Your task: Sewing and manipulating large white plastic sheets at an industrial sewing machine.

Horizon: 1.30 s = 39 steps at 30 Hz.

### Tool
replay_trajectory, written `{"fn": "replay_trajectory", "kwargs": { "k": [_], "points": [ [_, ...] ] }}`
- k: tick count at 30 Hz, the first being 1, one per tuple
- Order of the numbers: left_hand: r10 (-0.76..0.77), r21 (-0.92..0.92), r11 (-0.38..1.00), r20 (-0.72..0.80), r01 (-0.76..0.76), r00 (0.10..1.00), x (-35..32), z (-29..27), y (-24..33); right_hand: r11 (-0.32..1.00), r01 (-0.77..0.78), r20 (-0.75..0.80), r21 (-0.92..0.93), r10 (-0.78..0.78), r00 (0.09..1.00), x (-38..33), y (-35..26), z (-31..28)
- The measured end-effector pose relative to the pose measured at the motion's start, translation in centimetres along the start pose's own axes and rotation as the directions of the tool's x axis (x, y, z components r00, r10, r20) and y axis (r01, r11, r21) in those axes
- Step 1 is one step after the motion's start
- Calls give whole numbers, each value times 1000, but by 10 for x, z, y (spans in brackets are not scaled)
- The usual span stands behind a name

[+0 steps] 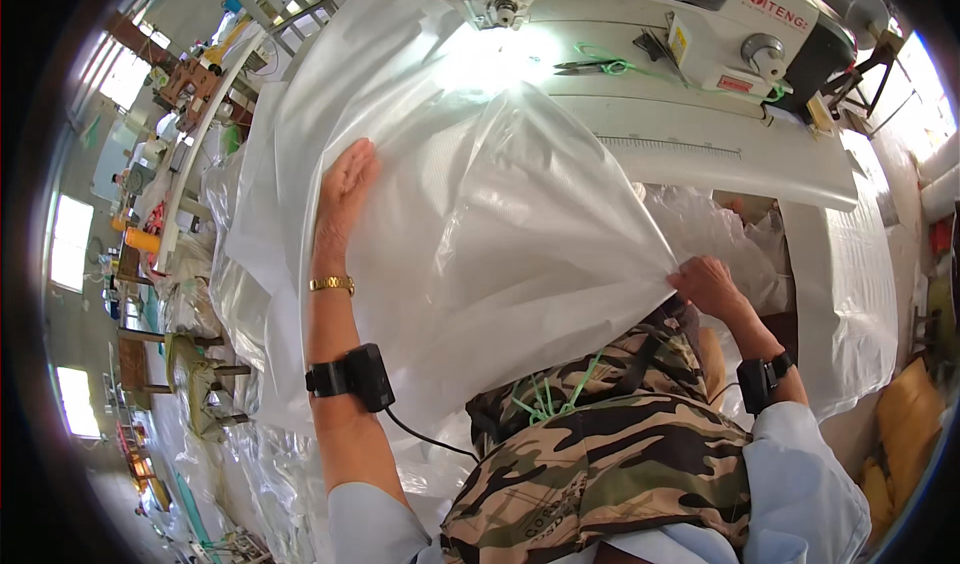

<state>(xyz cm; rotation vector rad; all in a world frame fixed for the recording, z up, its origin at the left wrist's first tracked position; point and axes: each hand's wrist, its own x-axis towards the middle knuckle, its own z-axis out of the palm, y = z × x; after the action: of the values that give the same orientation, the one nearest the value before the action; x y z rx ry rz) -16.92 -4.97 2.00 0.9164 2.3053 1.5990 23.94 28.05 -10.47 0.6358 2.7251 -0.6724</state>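
Observation:
A large sheet of translucent white plastic film lies spread over the sewing table and my lap. My left hand rests flat on it with fingers stretched out, pressing the left part of the sheet. My right hand pinches the sheet's near right corner by its edge. The far end of the film reaches under the head of a white industrial sewing machine at the top. A gold bracelet and a black wrist device sit on my left forearm; another black device is on my right wrist.
Scissors with green handles lie on the white machine table beside a ruler strip. More plastic film is heaped on the left and hangs at the right. A camouflage apron covers my lap. Yellow material lies at lower right.

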Motion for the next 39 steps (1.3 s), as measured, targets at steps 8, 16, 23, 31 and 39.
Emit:
{"fn": "replay_trajectory", "kwargs": {
  "k": [8, 16, 23, 31, 39],
  "points": [
    [277, 817, 473, 218, -331, 936, -117, 114, 60, 868, 431, -397, 247, -315, 862, 15, -154, -71],
    [280, 918, 382, -1, -110, 960, -151, 88, 24, 196, 116, -61, 974, -268, 962, 112, -239, -2],
    [320, 703, 701, -167, -115, 933, -142, 47, 42, 61, 88, -8, 994, -781, 625, 70, -251, 27],
    [69, 888, 294, 348, -352, 935, -175, 65, 60, 170, -76, 181, 983, -778, 601, 18, -188, 12],
    [390, 826, 441, 174, -349, 904, -149, 63, 29, 454, 66, 218, 889, -544, 810, 23, -170, 4]
  ]
}}
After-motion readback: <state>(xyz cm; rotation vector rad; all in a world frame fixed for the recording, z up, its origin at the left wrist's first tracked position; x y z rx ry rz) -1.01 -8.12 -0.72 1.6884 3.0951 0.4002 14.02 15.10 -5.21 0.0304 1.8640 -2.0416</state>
